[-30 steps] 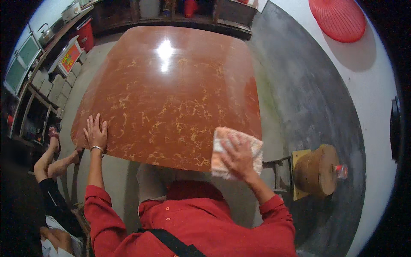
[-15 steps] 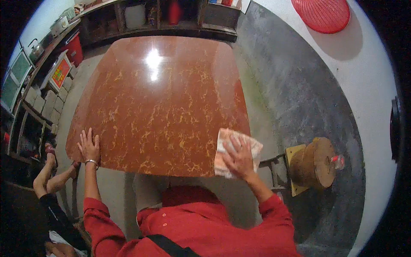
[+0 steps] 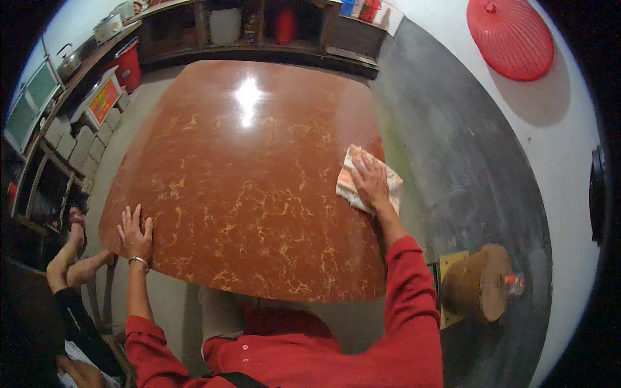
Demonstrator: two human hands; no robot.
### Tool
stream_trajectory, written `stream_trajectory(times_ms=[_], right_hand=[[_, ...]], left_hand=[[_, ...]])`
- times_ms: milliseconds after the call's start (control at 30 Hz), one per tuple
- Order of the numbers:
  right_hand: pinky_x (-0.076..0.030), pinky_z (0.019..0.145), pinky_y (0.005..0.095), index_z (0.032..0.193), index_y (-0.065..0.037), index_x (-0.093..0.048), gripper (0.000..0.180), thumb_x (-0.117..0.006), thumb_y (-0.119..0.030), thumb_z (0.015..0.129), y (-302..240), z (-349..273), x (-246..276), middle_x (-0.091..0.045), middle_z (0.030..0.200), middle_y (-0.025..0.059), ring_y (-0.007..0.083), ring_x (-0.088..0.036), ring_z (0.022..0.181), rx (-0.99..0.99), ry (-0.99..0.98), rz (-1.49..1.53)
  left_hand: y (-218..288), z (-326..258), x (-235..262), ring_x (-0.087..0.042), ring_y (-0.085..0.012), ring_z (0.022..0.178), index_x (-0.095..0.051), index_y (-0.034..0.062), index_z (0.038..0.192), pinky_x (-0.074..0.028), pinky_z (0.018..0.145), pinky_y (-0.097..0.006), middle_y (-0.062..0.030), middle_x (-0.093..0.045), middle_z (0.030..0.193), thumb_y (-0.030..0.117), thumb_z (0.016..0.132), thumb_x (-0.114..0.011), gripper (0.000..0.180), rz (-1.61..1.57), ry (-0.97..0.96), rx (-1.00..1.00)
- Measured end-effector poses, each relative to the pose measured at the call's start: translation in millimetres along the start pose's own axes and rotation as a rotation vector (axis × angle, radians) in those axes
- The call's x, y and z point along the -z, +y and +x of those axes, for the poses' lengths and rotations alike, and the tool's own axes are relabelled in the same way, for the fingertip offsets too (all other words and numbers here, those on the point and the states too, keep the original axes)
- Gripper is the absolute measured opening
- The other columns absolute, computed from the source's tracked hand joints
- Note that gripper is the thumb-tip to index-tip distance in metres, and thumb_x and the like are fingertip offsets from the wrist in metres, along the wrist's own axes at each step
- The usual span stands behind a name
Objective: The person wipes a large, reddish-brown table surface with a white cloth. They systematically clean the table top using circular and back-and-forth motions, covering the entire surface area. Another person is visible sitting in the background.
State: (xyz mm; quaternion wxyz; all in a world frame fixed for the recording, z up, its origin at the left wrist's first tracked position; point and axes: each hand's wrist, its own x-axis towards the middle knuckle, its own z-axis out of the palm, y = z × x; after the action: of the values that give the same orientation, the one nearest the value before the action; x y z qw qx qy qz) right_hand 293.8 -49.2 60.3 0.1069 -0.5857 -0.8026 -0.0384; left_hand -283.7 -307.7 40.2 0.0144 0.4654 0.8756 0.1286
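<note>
A large brown tabletop (image 3: 220, 187) with yellow marbled veins fills the middle. My left hand (image 3: 135, 234), with a bracelet at its wrist, rests open on the near left edge, fingers spread and nothing in it. At the right edge my right hand (image 3: 371, 181) holds a white and orange cloth (image 3: 349, 187) pressed against the tabletop. Its fingers lie over the cloth, and part of the cloth hangs past the table's side.
Another person's bare legs (image 3: 68, 258) are at the lower left, beside the table. Right of me stands a round wooden block (image 3: 485, 282). Shelves (image 3: 310, 32) line the far side. A red bin (image 3: 128, 66) stands far left; a red woven cover (image 3: 511, 39) hangs on the right wall.
My right hand has slid the cloth away from me along the table's right edge. The left hand stays on the near left edge. The whole view has shifted slightly.
</note>
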Motion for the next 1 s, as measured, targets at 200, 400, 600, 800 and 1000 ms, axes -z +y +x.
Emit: stream_trajectory(times_ms=[200,400,600,800,1000], right_hand=[[-0.014,0.118,0.0516,0.149,-0.028,-0.036,0.055,-0.031,-0.052,0.1,-44.5,67.9,-11.5,-0.027,0.158,0.002,0.0314,-0.025,0.144,-0.082,-0.097,-0.106],[-0.03,0.109,0.0558,0.135,-0.022,-0.055,0.049,-0.056,-0.045,0.091,-105.3,-18.2,-10.8,-0.046,0.145,0.0089,0.0405,-0.042,0.13,0.454,0.105,0.177],[-0.024,0.113,0.0563,0.133,-0.021,-0.057,0.049,-0.063,-0.039,0.088,-130.5,-139.3,52.0,-0.046,0.144,0.0111,0.0404,-0.036,0.135,0.7,-0.142,0.329],[-0.032,0.106,0.0533,0.129,-0.017,-0.06,0.045,-0.064,-0.036,0.089,-93.0,-46.5,11.0,-0.052,0.138,0.0114,0.0391,-0.045,0.127,0.46,0.059,0.238],[-0.025,0.111,0.0579,0.141,-0.021,-0.049,0.053,-0.044,-0.049,0.097,-132.0,85.7,-38.4,-0.033,0.155,0.007,0.0382,-0.036,0.136,0.204,0.031,0.043]], left_hand=[[2.4,0.6,8.2,-0.022,-0.0286,0.146,-0.047,0.0193,0.143,-0.009,0.119,-0.051,-0.0129,-0.03,0.156,0.041,0.096,-0.05,0.051,-0.012,0.023,0.012],[-2.8,1.7,-1.8,-0.022,-0.03,0.146,-0.046,0.0192,0.143,-0.011,0.118,-0.052,-0.0129,-0.031,0.155,0.043,0.097,-0.049,0.052,-0.022,0.059,-0.019],[-4.9,1.2,-1.1,-0.022,-0.031,0.146,-0.044,0.0186,0.144,-0.011,0.118,-0.051,-0.0141,-0.029,0.156,0.041,0.097,-0.049,0.053,0.007,0.056,-0.026],[3.9,-1.8,-1.9,-0.025,-0.0322,0.144,-0.047,0.018,0.142,-0.013,0.118,-0.051,-0.0152,-0.032,0.154,0.039,0.095,-0.052,0.052,-0.015,0.063,-0.024],[6.0,-7.2,11.0,-0.025,-0.0313,0.144,-0.048,0.0171,0.141,-0.014,0.118,-0.049,-0.0154,-0.032,0.154,0.04,0.093,-0.054,0.053,-0.072,0.071,0.006]])
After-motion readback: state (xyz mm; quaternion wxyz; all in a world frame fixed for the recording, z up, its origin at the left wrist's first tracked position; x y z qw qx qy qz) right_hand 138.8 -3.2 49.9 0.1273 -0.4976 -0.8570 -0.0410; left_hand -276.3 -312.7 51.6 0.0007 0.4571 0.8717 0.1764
